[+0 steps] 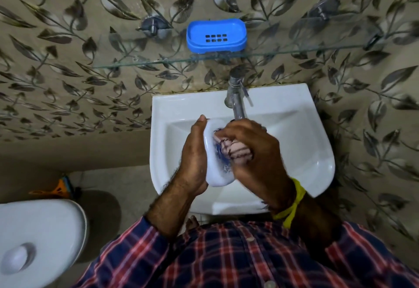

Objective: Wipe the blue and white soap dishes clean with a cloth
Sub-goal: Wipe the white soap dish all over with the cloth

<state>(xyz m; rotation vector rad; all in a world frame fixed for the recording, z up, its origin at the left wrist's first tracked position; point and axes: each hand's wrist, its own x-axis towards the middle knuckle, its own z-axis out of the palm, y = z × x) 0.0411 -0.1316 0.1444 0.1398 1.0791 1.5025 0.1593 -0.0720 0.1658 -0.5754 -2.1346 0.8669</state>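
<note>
Over the sink, my left hand (193,154) grips the white soap dish (214,170) by its left side, tilted on edge. My right hand (251,149) is closed on a bunched pink and blue cloth (235,149) pressed into the dish's hollow. The blue soap dish (216,35), with a grid of drain holes, stands upright on the glass shelf (294,49) above the tap, apart from both hands.
A white wash basin (301,133) with a steel tap (235,97) lies under my hands. A white toilet cistern lid (40,238) is at the lower left. An orange brush (60,189) lies on the floor by the wall.
</note>
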